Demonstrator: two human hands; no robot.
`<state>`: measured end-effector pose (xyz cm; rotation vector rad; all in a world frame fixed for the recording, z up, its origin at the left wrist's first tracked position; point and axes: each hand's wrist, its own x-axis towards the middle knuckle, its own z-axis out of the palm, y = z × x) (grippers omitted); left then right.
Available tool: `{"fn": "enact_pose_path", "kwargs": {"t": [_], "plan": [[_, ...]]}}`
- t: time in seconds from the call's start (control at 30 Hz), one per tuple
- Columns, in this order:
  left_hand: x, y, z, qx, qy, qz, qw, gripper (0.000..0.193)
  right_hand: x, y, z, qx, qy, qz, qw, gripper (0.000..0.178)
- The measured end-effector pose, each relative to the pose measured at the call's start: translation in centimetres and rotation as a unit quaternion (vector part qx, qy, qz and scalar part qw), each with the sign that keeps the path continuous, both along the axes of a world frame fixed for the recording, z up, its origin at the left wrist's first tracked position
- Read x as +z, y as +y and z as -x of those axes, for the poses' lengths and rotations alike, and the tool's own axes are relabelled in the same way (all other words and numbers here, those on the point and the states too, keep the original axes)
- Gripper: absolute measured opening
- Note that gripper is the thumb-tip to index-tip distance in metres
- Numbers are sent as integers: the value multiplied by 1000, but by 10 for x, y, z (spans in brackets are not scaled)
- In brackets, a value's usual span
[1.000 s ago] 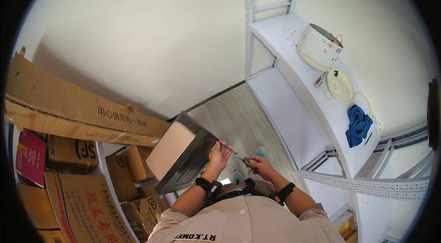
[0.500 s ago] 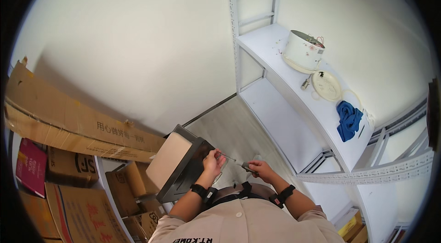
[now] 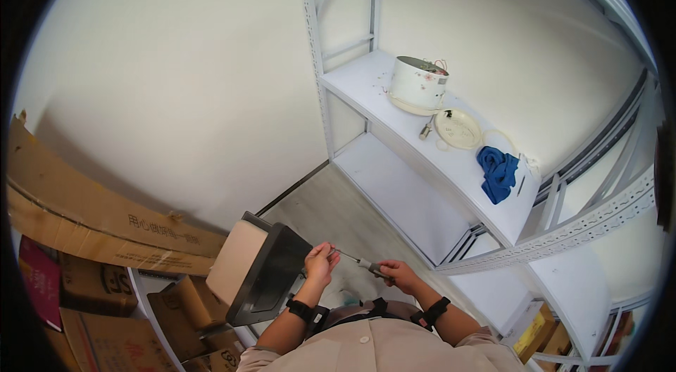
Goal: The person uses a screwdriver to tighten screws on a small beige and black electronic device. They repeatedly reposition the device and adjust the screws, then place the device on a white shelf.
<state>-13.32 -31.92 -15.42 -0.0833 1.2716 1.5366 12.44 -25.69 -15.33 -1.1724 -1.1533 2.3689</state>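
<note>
Screwdriver (image 3: pixel 370 267) held in midair in front of the belly, off any shelf, shaft pointing left and slightly up. Right hand (image 3: pixel 399 274) wrapped round the grey handle. Left hand (image 3: pixel 321 263) at the tip end, thumb and fingers drawn together; can't tell if they pinch the tip itself or some small part on it.

Handling: looks light, stiff, not fragile; thin metal shaft likely slick, so best hold is the thick handle, other hand only steadying the tip.

Just left of the left hand: dark box-shaped unit (image 3: pixel 271 275) with a beige block (image 3: pixel 238 259) on its far side, limits any swing that way. Long carton (image 3: pixel 113 228) beyond it.

Right, past the hands: white shelf (image 3: pixel 451 164). Near its back edge, toward the left end, floral drum-shaped housing (image 3: pixel 420 87), loose wires at its top, probably delicate. Round cream cover (image 3: pixel 458 128) mid-board, small metal cylinder (image 3: pixel 425 131) toward the front edge. Blue cloth (image 3: pixel 497 173), soft, near the right end.
</note>
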Motion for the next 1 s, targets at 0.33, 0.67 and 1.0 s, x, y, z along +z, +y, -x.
{"fn": "enact_pose_path", "kwargs": {"t": [0.33, 0.67, 1.0], "plan": [[49, 31, -121, -108, 143, -53, 982, 12, 30, -2, -131, -64, 15, -21, 998, 28], [84, 61, -412, -249, 205, -187, 928, 14, 72, -41, -422, -222, 7, -86, 971, 30], [117, 71, -642, -424, 176, -245, 854, 16, 109, -116, -632, -384, 16, -128, 914, 30]]}}
